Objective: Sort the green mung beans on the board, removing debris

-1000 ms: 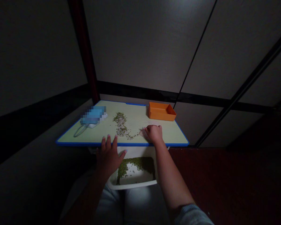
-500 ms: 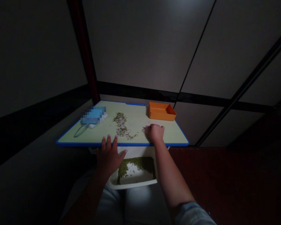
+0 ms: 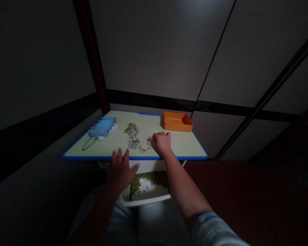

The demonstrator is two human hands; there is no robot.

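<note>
My left hand [image 3: 121, 172] lies with its fingers spread over the table's front edge, above the left side of a white bin [image 3: 149, 201]. Small green beans [image 3: 135, 184] lie in that bin. On the pale table top [image 3: 187, 147], a patch of mixed green and whitish grains [image 3: 133, 136] trails towards my right hand [image 3: 162, 142]. That hand is closed, knuckles up, low over the table just right of the trail. Something pale shows by its fingertips; what the fingers hold, if anything, is hidden.
An orange open box [image 3: 178, 123] stands at the table's back right. At the left lies a blurred-out blue item [image 3: 102, 126] with a cord loop [image 3: 88, 143]. A blue rim [image 3: 92, 158] edges the table. Dark wall panels [image 3: 156, 51] rise close behind.
My right hand first shifted slightly right, away from the grains, then moved back left towards them, staying closed. My left hand has stayed in place.
</note>
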